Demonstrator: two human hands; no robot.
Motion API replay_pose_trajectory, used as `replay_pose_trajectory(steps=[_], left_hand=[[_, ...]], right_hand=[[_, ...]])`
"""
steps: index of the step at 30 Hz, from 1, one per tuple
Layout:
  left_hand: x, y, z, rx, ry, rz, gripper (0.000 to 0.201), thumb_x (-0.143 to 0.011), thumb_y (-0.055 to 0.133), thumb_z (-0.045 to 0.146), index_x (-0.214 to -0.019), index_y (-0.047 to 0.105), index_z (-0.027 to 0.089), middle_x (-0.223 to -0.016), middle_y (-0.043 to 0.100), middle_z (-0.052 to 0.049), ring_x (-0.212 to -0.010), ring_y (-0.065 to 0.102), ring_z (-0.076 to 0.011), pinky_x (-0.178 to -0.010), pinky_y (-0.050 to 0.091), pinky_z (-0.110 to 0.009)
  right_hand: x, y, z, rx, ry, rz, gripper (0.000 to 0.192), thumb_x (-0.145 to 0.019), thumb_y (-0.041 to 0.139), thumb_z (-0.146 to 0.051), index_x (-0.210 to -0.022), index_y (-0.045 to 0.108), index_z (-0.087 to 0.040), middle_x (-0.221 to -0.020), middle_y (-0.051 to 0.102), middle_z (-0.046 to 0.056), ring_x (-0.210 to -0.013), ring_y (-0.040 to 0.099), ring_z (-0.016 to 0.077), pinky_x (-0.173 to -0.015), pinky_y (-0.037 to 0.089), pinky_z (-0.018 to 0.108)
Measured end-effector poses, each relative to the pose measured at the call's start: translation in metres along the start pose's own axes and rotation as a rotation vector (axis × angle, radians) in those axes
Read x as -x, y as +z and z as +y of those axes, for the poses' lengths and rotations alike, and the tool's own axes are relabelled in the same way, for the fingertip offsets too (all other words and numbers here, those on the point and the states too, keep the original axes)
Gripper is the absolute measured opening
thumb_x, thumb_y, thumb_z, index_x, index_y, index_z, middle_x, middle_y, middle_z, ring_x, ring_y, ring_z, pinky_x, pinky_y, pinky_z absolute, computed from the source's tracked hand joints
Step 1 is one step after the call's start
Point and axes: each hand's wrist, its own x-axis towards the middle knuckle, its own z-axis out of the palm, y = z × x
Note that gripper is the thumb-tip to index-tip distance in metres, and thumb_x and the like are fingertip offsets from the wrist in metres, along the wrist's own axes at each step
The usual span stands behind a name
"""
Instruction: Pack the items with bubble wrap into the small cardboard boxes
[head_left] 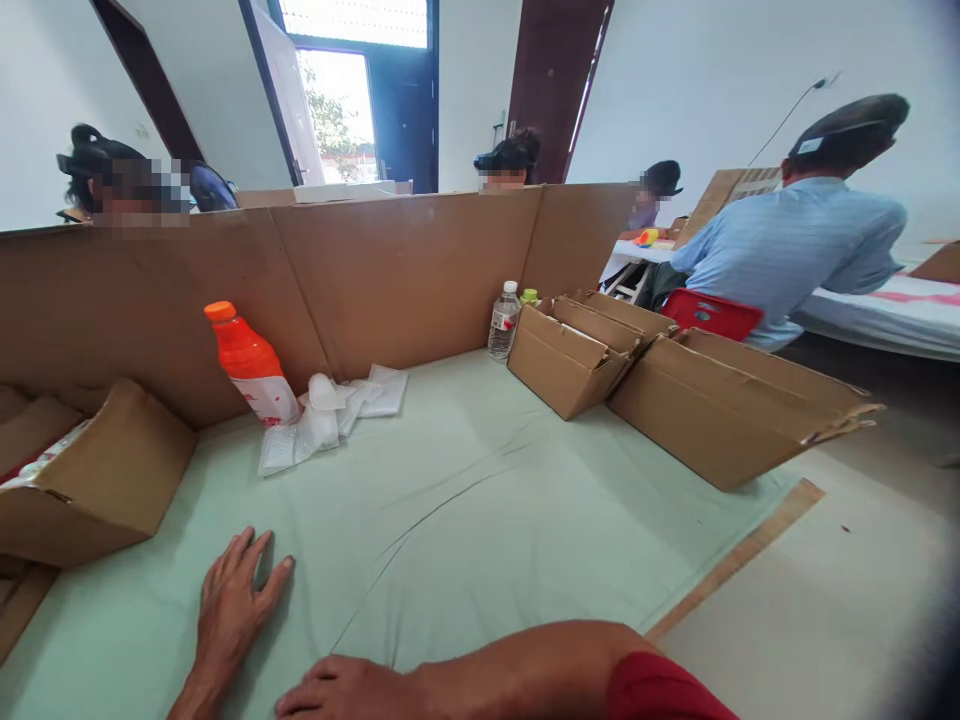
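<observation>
My left hand (234,604) lies palm down on the pale green cloth (465,540), fingers stretched and thumb apart, holding nothing. Close to the bottom edge, my right hand (352,690) rests on the same cloth with the forearm reaching across from the right. Its fingers point left and lie flat as far as they show; the lower part is cut off by the frame. Beyond my left hand are sheets of bubble wrap (292,447) and an orange bottle (251,360) with a white label, leaning in view.
An open cardboard box (127,480) with packed items stands at the left. Two more boxes (574,360) (727,410) sit at the right, beside a clear water bottle (503,325). A cardboard partition (420,280) runs along the back. Several people sit beyond it.
</observation>
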Motion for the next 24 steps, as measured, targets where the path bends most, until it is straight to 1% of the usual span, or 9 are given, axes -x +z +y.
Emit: replay_pose_trajectory(steps=[3, 5, 7, 10, 13, 17, 20, 22, 24], left_hand=[[0.007, 0.003, 0.019, -0.066, 0.0, 0.023, 0.065, -0.087, 0.037, 0.058, -0.126, 0.064, 0.014, -0.144, 0.056, -0.02, -0.138, 0.047, -0.0368, -0.114, 0.036, -0.054], [0.012, 0.008, 0.034, -0.073, 0.019, 0.034, 0.062, -0.087, 0.039, 0.057, -0.126, 0.065, 0.016, -0.142, 0.057, -0.019, -0.137, 0.048, -0.0359, -0.114, 0.036, -0.054], [0.018, 0.014, 0.051, -0.063, 0.06, 0.041, 0.057, -0.088, 0.044, 0.053, -0.127, 0.065, 0.018, -0.142, 0.058, -0.017, -0.137, 0.049, -0.0344, -0.115, 0.036, -0.053], [0.026, 0.023, 0.082, -0.041, 0.143, 0.028, 0.053, -0.088, 0.052, 0.048, -0.131, 0.065, 0.019, -0.145, 0.058, -0.016, -0.138, 0.048, -0.0336, -0.116, 0.035, -0.054], [0.037, 0.031, 0.116, 0.002, 0.272, -0.008, 0.055, -0.088, 0.058, 0.046, -0.137, 0.061, 0.022, -0.15, 0.053, -0.016, -0.141, 0.046, -0.0351, -0.115, 0.034, -0.058], [0.054, 0.039, 0.161, 0.11, 0.52, -0.054, 0.065, -0.086, 0.064, 0.046, -0.147, 0.051, 0.029, -0.156, 0.046, -0.013, -0.144, 0.042, -0.037, -0.114, 0.034, -0.061], [0.064, 0.04, 0.188, 0.189, 0.642, -0.112, 0.073, -0.081, 0.069, 0.046, -0.149, 0.047, 0.03, -0.157, 0.044, -0.012, -0.143, 0.042, -0.0389, -0.113, 0.035, -0.062], [0.068, 0.035, 0.201, 0.218, 0.662, -0.18, 0.072, -0.081, 0.069, 0.048, -0.148, 0.049, 0.028, -0.158, 0.044, -0.013, -0.144, 0.041, -0.0392, -0.115, 0.034, -0.062], [0.069, 0.026, 0.209, 0.23, 0.634, -0.271, 0.068, -0.083, 0.066, 0.049, -0.146, 0.051, 0.026, -0.158, 0.043, -0.013, -0.146, 0.039, -0.0383, -0.117, 0.031, -0.062]], right_hand=[[0.044, -0.015, 0.005, -0.163, 0.09, 0.07, 0.014, -0.098, 0.056, -0.033, -0.097, 0.069, -0.027, -0.122, 0.072, -0.003, -0.121, 0.06, 0.0088, -0.095, 0.048, 0.023], [0.077, -0.042, 0.021, -0.23, 0.308, 0.133, 0.013, -0.093, 0.059, -0.033, -0.099, 0.068, -0.026, -0.121, 0.073, 0.0, -0.119, 0.063, 0.0151, -0.098, 0.05, 0.032], [0.113, -0.078, 0.051, -0.187, 0.585, 0.203, 0.022, -0.089, 0.055, -0.021, -0.105, 0.069, -0.026, -0.128, 0.07, 0.004, -0.121, 0.062, 0.0198, -0.101, 0.049, 0.04], [0.167, -0.142, 0.114, 0.089, 0.875, 0.257, 0.028, -0.09, 0.053, -0.023, -0.111, 0.07, -0.025, -0.135, 0.065, 0.012, -0.127, 0.058, 0.0276, -0.103, 0.047, 0.051], [0.213, -0.206, 0.179, 0.405, 1.111, 0.268, 0.035, -0.085, 0.056, -0.024, -0.118, 0.068, -0.019, -0.143, 0.057, 0.019, -0.132, 0.051, 0.0346, -0.104, 0.042, 0.055], [0.255, -0.27, 0.234, 0.729, 1.322, 0.243, 0.048, -0.087, 0.055, -0.023, -0.132, 0.057, -0.01, -0.15, 0.047, 0.025, -0.134, 0.046, 0.0379, -0.1, 0.039, 0.054], [0.273, -0.29, 0.253, 0.808, 1.441, 0.157, 0.052, -0.085, 0.06, -0.023, -0.135, 0.054, -0.007, -0.137, 0.058, 0.027, -0.122, 0.055, 0.0373, -0.092, 0.039, 0.047], [0.285, -0.291, 0.263, 0.765, 1.525, 0.08, 0.045, -0.088, 0.062, -0.025, -0.128, 0.06, -0.006, -0.113, 0.069, 0.026, -0.104, 0.064, 0.0344, -0.082, 0.037, 0.044], [0.296, -0.288, 0.272, 0.713, 1.57, 0.049, 0.037, -0.096, 0.054, -0.033, -0.115, 0.067, -0.004, -0.088, 0.072, 0.024, -0.084, 0.067, 0.0291, -0.072, 0.034, 0.041]])
